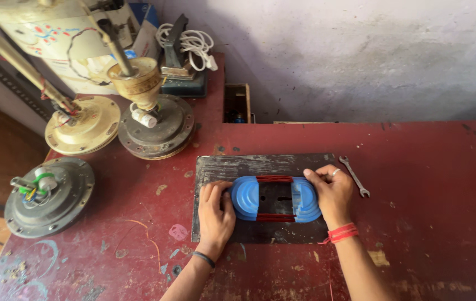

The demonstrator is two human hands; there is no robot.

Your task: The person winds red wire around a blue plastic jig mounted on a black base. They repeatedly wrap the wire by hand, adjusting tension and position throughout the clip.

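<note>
On the dark metal plate (215, 167), my left hand (215, 214) and right hand (333, 195) grip what looks like a blue coil former (249, 198) wound with red wire (274, 179).

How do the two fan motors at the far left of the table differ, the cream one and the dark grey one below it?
The cream motor is pale and glossy with a long rod rising from its hub; the dark grey motor is dull, rodless, with green and yellow wires at its centre. The cream one sits farther from the person, the grey one at the table's left edge. Both are round discs lying flat.
</note>
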